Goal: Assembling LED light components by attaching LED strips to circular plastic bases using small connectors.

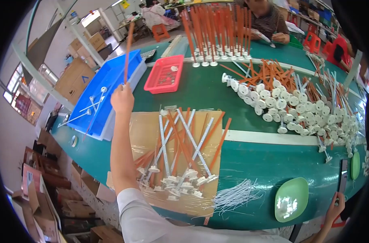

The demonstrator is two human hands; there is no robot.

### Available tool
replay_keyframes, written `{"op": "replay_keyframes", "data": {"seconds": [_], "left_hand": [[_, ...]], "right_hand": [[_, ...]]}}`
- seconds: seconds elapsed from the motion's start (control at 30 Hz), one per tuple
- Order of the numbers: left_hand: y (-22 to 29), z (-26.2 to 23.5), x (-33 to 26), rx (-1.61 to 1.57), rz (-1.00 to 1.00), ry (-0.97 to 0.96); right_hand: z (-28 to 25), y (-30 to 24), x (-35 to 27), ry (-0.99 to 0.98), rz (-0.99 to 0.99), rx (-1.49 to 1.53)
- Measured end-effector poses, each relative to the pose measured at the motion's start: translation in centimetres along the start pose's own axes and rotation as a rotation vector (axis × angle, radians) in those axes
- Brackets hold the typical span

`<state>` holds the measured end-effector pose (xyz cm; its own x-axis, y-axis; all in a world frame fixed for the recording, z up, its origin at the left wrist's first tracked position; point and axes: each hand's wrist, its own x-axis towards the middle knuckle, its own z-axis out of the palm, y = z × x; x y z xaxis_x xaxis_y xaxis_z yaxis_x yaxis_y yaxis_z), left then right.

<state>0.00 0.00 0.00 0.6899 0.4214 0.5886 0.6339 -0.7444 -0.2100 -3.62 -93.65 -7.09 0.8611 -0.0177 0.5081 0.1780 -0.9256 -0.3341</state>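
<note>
Orange stick (128,52) stands upright in the closed left hand (122,98), rising above it just beside the blue bin (111,77) (right hand (335,207), low by the worktop (257,158), grips a dark phone (343,176)).

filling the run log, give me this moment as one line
left hand: raised, holding orange rod upright over blue bin | right hand: low at table edge beside green dish, grip unclear
</note>
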Motion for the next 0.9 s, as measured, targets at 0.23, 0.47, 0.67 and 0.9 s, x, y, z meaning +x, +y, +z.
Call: {"op": "replay_keyframes", "data": {"seconds": [0.23, 0.47, 0.67, 0.9], "left_hand": [[-7.7, -2.7, -1.2, -0.092, -0.517, 0.203], [-8.7, -1.2, 2.5, -0.044, -0.213, -0.145], [5.6, -13.2, -3.6, -0.454, 0.274, -0.037], [17.4, -27.0, -13.7, -0.756, 0.514, -0.154]], "right_hand": [[1.7, -2.7, 0.8, 0.049, -0.14, 0.043], [-1.4, -6.3, 3.4, 0.092, -0.288, 0.028], [4.1, -16.8, 16.8, -0.052, -0.579, 0.245], [15.2, -23.2, 29.9, -0.307, -0.666, 0.124]]}}
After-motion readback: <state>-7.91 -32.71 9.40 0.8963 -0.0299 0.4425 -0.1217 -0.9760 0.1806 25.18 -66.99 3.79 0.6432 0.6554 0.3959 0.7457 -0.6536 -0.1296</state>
